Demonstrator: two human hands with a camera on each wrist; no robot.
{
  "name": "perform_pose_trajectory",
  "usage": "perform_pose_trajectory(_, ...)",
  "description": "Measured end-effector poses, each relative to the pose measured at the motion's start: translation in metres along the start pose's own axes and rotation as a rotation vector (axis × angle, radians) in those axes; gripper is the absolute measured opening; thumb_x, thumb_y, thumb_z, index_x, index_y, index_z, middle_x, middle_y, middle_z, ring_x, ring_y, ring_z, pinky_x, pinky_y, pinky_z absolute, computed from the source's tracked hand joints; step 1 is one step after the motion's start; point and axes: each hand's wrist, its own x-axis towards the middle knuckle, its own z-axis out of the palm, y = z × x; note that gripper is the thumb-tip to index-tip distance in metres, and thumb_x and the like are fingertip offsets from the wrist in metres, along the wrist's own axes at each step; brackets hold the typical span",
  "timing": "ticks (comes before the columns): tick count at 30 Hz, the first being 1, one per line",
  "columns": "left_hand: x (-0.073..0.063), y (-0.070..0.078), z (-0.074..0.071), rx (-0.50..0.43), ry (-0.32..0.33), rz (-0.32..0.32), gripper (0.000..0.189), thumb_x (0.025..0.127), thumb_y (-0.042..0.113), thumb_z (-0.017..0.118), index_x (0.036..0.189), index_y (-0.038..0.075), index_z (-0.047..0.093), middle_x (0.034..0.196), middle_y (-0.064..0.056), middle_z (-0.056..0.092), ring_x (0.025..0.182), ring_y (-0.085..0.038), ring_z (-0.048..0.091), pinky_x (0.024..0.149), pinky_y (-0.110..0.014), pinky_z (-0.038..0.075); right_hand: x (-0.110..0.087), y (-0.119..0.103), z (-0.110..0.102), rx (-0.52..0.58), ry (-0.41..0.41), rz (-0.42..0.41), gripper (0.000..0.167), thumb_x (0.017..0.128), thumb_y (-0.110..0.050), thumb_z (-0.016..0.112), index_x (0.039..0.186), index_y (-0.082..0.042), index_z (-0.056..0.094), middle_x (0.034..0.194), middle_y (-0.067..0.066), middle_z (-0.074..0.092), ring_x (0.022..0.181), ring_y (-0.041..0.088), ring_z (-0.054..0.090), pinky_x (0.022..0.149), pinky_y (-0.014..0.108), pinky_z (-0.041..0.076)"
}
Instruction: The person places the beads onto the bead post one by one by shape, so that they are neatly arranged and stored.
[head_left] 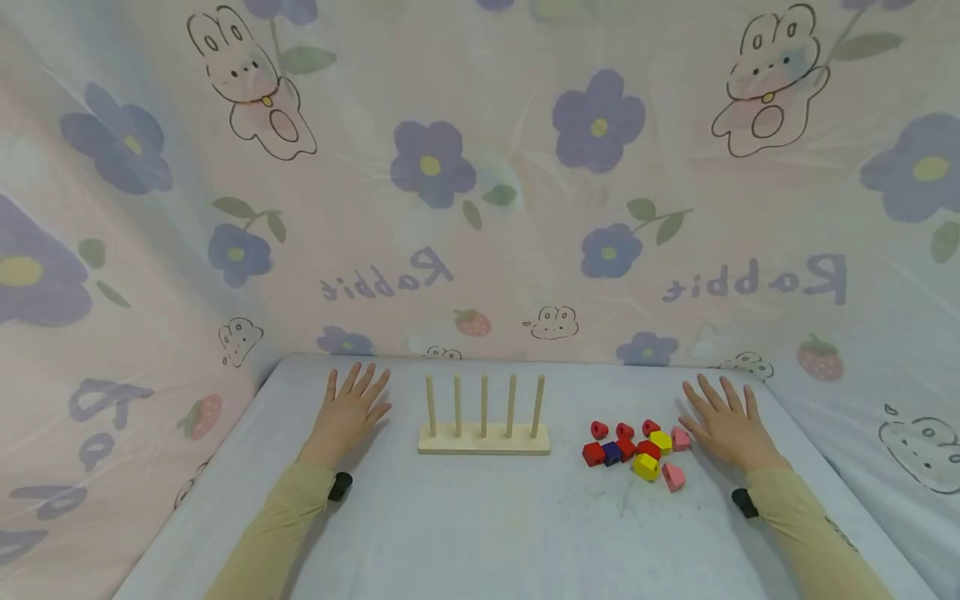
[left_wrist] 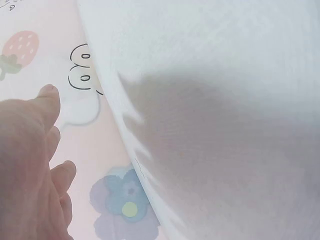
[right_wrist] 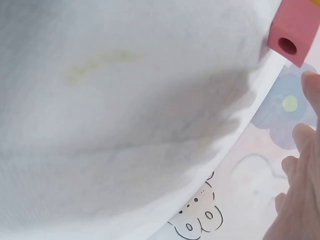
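I'm seeing the wooden peg rack [head_left: 483, 444] standing mid-table, five pegs pointing up. The left hand [head_left: 347, 423] is lying toward its nine o'clock, fingers spread; the right hand [head_left: 731, 432] is showing spread fingers too, farther out at three o'clock. Between that hand and the rack, red, yellow, pink and dark blue beads [head_left: 626, 451] are crowding the way, one pink bead [head_left: 680, 439] sitting just beside the thumb. A printed curtain [head_left: 525, 250] is hanging at twelve. My wrist views are catching mostly shadow, so I can't tell whether either palm is touching the tabletop [head_left: 480, 525].
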Motion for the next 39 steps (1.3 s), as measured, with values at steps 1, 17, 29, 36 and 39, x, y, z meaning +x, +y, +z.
perform_pose_trajectory(1,0.0,0.0,0.0,-0.002,0.0,-0.001,0.06,0.1,0.043,0.045,0.15,0.015,0.031,0.154,-0.016,0.025,0.142,-0.037,0.014,0.112,-0.06,-0.003,0.0,0.0,0.0,0.0,0.002,-0.001,0.071,0.095,-0.044,0.052,0.147,-0.003,0.029,0.152,0.026,0.017,0.137,0.05,0.002,0.106,0.063,-0.017)
perform_pose_trajectory(17,0.0,-0.008,-0.006,-0.305,-0.044,-0.028,0.06,0.1,0.04,0.047,0.146,0.003,0.035,0.152,-0.025,0.021,0.14,-0.046,0.012,0.109,-0.067,0.004,0.01,0.001,-0.01,0.062,0.01,0.021,0.073,0.097,-0.042,0.051,0.149,0.001,0.021,0.151,0.029,0.014,0.135,0.053,0.002,0.105,0.063,-0.019)
perform_pose_trajectory(29,0.003,-0.009,-0.03,-1.155,0.031,-0.098,0.055,0.103,0.038,0.04,0.142,0.0,0.04,0.142,-0.023,0.041,0.129,-0.043,0.039,0.1,-0.055,0.04,0.022,-0.031,-0.045,0.592,0.032,0.038,0.07,0.098,-0.037,0.053,0.145,0.008,0.025,0.143,0.036,0.028,0.128,0.053,0.026,0.102,0.069,0.024)
perform_pose_trajectory(36,-0.001,0.004,-0.025,-1.369,-0.024,-0.157,0.05,0.103,0.033,0.043,0.139,-0.002,0.044,0.137,-0.024,0.046,0.126,-0.047,0.041,0.098,-0.051,0.044,0.013,-0.061,-0.062,0.756,0.027,0.016,0.058,0.101,-0.031,0.05,0.144,0.003,0.03,0.132,0.029,0.047,0.118,0.047,0.046,0.095,0.061,0.041)
perform_pose_trajectory(39,-0.003,0.011,-0.02,-1.397,-0.094,-0.171,0.05,0.102,0.031,0.046,0.14,-0.002,0.042,0.139,-0.025,0.044,0.126,-0.045,0.041,0.099,-0.05,0.044,0.009,-0.074,-0.064,0.769,0.022,-0.016,0.053,0.1,-0.028,0.051,0.142,0.001,0.035,0.126,0.025,0.053,0.112,0.043,0.052,0.091,0.056,0.048)
